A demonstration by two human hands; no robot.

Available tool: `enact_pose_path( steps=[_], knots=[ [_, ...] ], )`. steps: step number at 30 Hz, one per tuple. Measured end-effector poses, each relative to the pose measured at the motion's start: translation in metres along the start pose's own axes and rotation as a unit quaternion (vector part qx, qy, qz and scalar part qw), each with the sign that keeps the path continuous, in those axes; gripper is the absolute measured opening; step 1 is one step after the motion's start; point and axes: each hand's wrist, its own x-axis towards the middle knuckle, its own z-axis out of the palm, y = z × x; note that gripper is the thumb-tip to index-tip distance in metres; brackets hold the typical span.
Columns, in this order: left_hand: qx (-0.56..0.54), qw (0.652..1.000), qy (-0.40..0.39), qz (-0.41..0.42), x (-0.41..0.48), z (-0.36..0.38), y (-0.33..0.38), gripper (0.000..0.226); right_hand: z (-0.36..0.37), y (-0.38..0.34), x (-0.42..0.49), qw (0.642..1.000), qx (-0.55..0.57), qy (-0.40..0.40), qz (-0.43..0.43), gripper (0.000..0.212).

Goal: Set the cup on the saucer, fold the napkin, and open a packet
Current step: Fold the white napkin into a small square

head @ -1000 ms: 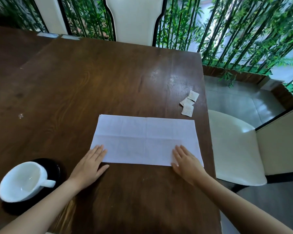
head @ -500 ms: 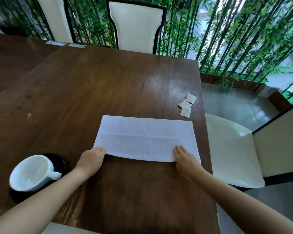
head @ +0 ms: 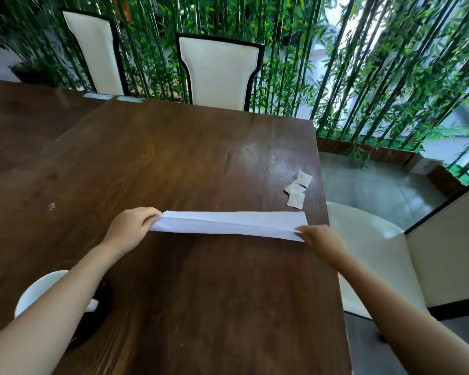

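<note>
A white napkin [head: 230, 224] lies across the middle of the dark wooden table [head: 201, 307], its near edge lifted and carried over toward the far edge. My left hand [head: 132, 228] pinches the napkin's left end; my right hand [head: 321, 238] pinches its right end. The white cup [head: 42, 288] sits on the black saucer [head: 98, 323] at the lower left, largely hidden by my left forearm. Three small pale packets [head: 297, 189] lie in a cluster near the table's right edge, just beyond the napkin.
Two white chairs [head: 218, 73] with black frames stand at the table's far side before a bamboo screen. A third white chair seat [head: 374, 253] sits close against the table's right edge. A second table surface [head: 25, 123] adjoins at the far left.
Both hands went from resting flat on the napkin's near corners to gripping them and lifting the near edge away from me, folding the sheet narrower. The camera view tilted upward.
</note>
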Motion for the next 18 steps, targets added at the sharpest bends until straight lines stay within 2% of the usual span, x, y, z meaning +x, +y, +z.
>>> enact_pose_path(
  steps=[3, 5, 6, 8, 11, 14, 18],
  knots=[
    [-0.047, 0.998, 0.028, -0.013, 0.018, -0.025, 0.005, 0.010, -0.039, 0.006, 0.010, 0.996, 0.082, 0.001, -0.022, 0.026],
    [-0.065, 0.997, 0.046, -0.004, 0.027, -0.043, 0.012, 0.014, -0.063, 0.007, 0.014, 0.992, 0.113, 0.010, -0.049, 0.049],
    [-0.070, 0.996, 0.056, 0.006, 0.030, -0.052, 0.016, 0.020, -0.074, 0.007, 0.015, 0.992, 0.117, 0.004, -0.048, 0.049],
    [-0.085, 0.994, 0.070, 0.017, 0.034, -0.070, 0.023, 0.027, -0.091, 0.006, 0.017, 0.993, 0.106, -0.007, -0.043, 0.035],
    [-0.120, 0.990, 0.077, 0.013, 0.035, -0.090, 0.028, 0.020, -0.110, 0.008, 0.020, 0.992, 0.114, -0.028, -0.051, 0.033],
    [-0.133, 0.990, 0.048, 0.000, 0.039, -0.094, 0.028, 0.017, -0.118, 0.007, 0.025, 0.992, 0.106, -0.038, -0.063, 0.034],
    [-0.071, 0.997, -0.022, -0.030, 0.051, -0.078, 0.022, 0.020, -0.106, 0.004, 0.043, 0.991, 0.078, -0.083, -0.063, 0.044]
  ],
)
